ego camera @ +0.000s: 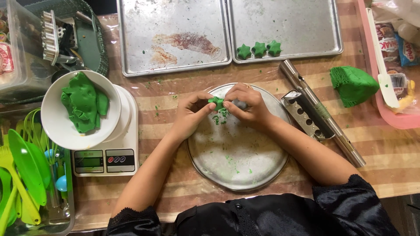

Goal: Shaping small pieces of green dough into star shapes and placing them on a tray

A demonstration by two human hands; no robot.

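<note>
Both my hands meet over the far part of a round metal plate (238,168). My left hand (191,112) and my right hand (247,105) pinch a small green star-shaped dough piece (216,102) between their fingertips. Green dough scraps (222,116) lie on the plate just below it. Three finished green dough stars (259,49) sit in a row on the right baking tray (306,30). A white bowl (57,126) holding a lump of green dough (83,102) rests on a kitchen scale (105,161) at the left.
An empty stained baking tray (173,37) lies at the back. A metal cylinder tool (321,113) with a perforated part lies right of the plate. A green dough block (353,85) sits near a pink tray (385,109). Green plastic utensils (22,175) fill a bin at left.
</note>
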